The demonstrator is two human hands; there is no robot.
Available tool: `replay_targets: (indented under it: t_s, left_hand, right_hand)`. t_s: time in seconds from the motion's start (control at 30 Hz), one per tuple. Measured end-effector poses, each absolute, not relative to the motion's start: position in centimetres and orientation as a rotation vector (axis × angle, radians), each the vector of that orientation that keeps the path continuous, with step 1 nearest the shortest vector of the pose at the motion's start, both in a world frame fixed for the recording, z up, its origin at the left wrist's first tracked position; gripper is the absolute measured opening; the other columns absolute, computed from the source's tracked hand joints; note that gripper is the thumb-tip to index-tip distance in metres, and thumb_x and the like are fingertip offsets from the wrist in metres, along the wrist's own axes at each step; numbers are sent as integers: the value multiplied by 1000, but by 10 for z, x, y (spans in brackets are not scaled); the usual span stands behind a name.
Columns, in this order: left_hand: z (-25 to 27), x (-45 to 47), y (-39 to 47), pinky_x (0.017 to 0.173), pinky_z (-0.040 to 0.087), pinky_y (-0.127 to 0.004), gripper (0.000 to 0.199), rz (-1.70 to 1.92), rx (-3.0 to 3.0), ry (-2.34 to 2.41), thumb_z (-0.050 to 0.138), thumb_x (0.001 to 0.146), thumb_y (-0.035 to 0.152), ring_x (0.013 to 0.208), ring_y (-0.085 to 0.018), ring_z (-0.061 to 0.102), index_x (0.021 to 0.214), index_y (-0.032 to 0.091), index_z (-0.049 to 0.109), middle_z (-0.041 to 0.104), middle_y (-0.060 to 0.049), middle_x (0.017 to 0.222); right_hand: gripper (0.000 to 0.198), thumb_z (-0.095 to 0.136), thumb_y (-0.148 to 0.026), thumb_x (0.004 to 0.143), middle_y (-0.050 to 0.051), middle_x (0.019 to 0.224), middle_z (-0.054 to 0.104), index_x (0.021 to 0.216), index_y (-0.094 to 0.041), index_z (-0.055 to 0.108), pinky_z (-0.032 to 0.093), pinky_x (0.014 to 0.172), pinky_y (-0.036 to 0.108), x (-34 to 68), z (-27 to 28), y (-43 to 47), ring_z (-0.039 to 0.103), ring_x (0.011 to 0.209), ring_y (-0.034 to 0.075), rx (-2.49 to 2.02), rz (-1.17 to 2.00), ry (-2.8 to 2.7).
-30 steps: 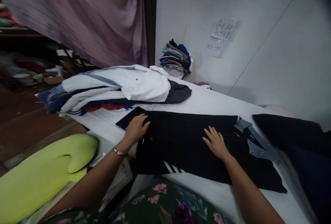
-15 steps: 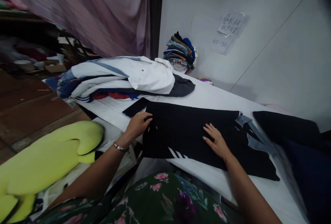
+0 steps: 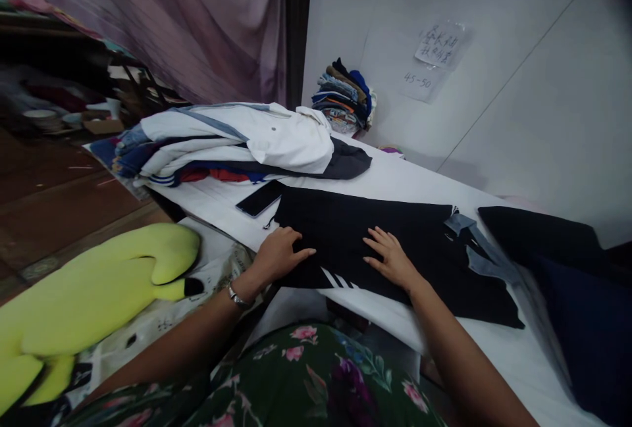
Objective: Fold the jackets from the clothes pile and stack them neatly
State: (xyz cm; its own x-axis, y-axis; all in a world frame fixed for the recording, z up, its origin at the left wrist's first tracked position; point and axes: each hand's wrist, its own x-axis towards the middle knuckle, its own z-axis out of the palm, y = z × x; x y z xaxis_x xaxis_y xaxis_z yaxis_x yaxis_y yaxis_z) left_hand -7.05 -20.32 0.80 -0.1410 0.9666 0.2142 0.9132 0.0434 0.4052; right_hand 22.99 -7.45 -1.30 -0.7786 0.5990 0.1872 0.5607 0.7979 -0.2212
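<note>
A black garment point(image 3: 340, 223) with white slanted stripes along its near edge lies spread on the white table. On its left end rests my left hand point(image 3: 279, 252), thumb apart from the fingers, with a bracelet on the wrist. My right hand point(image 3: 390, 259) lies flat on the middle of the cloth, fingers spread. Just beyond the garment's left end is a dark-screened phone point(image 3: 260, 199). Grey-blue fabric strips point(image 3: 459, 223) lie at the garment's right end.
A heap of clothes, topped by a white garment point(image 3: 291, 141), lies at the back left. Folded clothes point(image 3: 340, 101) are stacked by the wall. A yellow cushion point(image 3: 99, 308) stands at my left. More dark cloth point(image 3: 538, 236) lies at the right.
My left hand has moved down and right from the garment's left edge onto its near left part. My right hand has slid left across the cloth. The phone shows more fully.
</note>
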Motion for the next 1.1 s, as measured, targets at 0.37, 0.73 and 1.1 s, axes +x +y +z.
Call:
replay_targets:
  t_s: [0.37,0.73,1.1]
  left_hand:
    - [19,-51,-201,67,40,-29,16,643,1624,2247,57,83,32,79,-19,59,92,20,52,64,-3,84]
    - [15,-42,-192,71,41,-32,26,619,1698,2252,60,80,32,90,-23,60,102,20,53,65,-6,93]
    - [27,-77,-200,58,32,-29,22,505,1548,2349,52,73,19,69,-20,58,94,23,49,57,2,67]
  right_hand:
    - [34,42,-19,92,8,128,60,118,-22,64,40,105,47,174,-9,-67,52,124,22,-792,334,-2565]
    - [33,41,-21,90,8,120,65,112,-20,66,44,104,47,190,-22,-73,55,121,23,-776,519,-2436]
    - [26,47,-15,86,8,124,63,103,-21,66,41,103,52,195,-18,-84,50,125,25,-671,454,-2613]
